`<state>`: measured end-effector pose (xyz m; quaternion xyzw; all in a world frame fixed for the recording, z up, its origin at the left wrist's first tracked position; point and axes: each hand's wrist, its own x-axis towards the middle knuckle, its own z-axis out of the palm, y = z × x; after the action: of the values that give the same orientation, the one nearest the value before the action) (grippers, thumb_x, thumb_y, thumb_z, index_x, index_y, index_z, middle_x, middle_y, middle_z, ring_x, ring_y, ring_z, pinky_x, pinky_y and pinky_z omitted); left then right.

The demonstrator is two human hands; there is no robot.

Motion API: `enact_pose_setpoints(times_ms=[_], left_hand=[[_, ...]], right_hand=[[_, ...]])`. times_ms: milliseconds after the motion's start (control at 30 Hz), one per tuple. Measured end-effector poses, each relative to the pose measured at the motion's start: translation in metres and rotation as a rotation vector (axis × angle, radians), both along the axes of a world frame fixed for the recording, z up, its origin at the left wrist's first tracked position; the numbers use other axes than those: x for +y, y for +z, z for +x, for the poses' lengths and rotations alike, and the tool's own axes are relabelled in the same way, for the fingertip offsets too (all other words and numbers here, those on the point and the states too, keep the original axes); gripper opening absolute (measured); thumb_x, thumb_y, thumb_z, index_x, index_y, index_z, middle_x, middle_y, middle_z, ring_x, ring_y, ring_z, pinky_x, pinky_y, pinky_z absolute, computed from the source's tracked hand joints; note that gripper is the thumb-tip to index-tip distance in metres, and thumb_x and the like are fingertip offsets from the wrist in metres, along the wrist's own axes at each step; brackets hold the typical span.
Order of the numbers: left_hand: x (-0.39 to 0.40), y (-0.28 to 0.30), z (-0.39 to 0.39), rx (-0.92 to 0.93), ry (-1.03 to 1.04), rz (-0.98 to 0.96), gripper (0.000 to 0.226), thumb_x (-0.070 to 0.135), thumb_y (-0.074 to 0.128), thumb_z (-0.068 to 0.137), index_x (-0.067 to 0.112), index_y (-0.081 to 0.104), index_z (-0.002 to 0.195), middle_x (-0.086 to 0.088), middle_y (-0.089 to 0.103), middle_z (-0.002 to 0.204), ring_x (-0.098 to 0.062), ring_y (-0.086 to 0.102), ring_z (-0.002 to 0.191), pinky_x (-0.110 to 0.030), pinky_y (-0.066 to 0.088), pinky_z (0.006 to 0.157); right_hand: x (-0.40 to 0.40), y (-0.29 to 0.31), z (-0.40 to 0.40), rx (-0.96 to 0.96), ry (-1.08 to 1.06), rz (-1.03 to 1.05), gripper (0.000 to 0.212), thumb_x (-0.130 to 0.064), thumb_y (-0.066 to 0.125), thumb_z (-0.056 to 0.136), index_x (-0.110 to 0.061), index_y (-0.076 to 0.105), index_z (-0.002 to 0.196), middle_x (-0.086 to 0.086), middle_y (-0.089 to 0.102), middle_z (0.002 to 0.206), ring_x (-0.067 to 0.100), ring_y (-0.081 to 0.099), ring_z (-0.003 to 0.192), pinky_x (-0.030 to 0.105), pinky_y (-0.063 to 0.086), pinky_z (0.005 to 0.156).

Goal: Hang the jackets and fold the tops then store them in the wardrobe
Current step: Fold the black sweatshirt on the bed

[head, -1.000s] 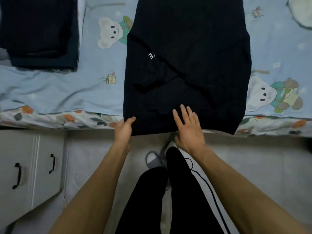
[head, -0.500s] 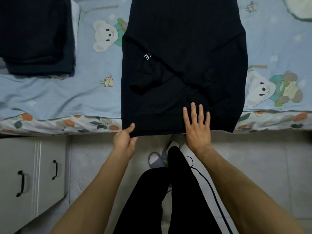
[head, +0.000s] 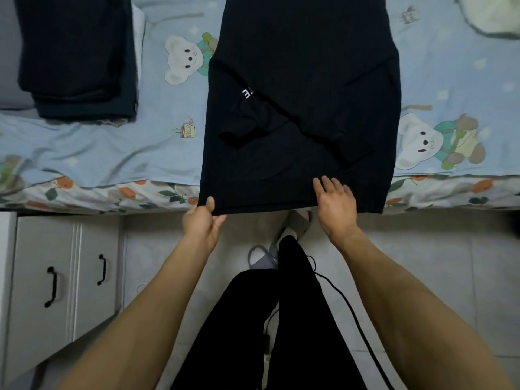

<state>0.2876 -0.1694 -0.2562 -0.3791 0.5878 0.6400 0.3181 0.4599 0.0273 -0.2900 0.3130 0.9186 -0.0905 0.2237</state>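
black top [head: 304, 88] is lying flat on the bed [head: 92, 147], sleeves crossed over its body, hem hanging just past the bed edge. left hand [head: 201, 222] is pinching the hem's left corner between thumb and fingers; right hand [head: 336, 204] is resting on the hem, fingers straight and relaxed, gripping nothing. folding looks midway: the next move probably calls for both hands gripping the hem and carrying it up toward the collar. folded dark clothes [head: 76, 57] are sitting at the bed's far left. white cabinet [head: 64, 280] is standing on the tiled floor [head: 422, 249].
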Motion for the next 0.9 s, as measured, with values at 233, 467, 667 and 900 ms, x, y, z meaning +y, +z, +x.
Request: enact_pose_setpoints(times_ms=[233,467,667,900], left_hand=[[-0.025,0.071,0.026,-0.015,-0.028,-0.139,0.027,-0.005,0.051,0.098,0.001,0.06,0.123,-0.007,0.068,0.096,-0.019,0.067,0.082,-0.033,0.058,0.075],[-0.05,0.127,0.029,0.107,-0.156,-0.219,0.015,0.002,0.061,0.094,0.004,0.062,0.109,-0.013,0.067,0.105,-0.019,0.066,0.076,-0.033,0.059,0.07],[-0.011,0.154,-0.019,0.194,-0.206,-0.177,0.022,0.004,0.064,0.092,-0.001,0.057,0.112,-0.012,0.065,0.1,-0.022,0.068,0.073,-0.024,0.058,0.054],[0.121,0.151,-0.125,0.322,-0.313,-0.181,0.03,0.004,0.052,0.092,0.006,0.056,0.122,-0.016,0.066,0.099,-0.013,0.064,0.044,-0.021,0.05,0.042]], right_hand=[[-0.037,0.101,0.029,0.084,-0.006,-0.034,0.022,0.0,0.054,0.084,-0.005,0.065,0.102,0.014,0.064,0.087,0.035,0.064,0.077,0.037,0.046,0.06],[-0.047,0.165,0.045,0.062,-0.026,-0.001,0.029,-0.003,0.043,0.092,-0.009,0.061,0.114,0.012,0.061,0.104,0.034,0.06,0.097,0.036,0.031,0.07],[0.0,0.2,0.004,0.106,-0.003,0.033,0.024,0.0,0.049,0.087,-0.008,0.06,0.107,0.012,0.061,0.098,0.036,0.06,0.091,0.036,0.034,0.067],[0.103,0.201,-0.095,0.138,-0.07,0.057,0.019,-0.003,0.05,0.084,-0.007,0.059,0.101,0.015,0.063,0.103,0.038,0.062,0.09,0.036,0.041,0.067]])
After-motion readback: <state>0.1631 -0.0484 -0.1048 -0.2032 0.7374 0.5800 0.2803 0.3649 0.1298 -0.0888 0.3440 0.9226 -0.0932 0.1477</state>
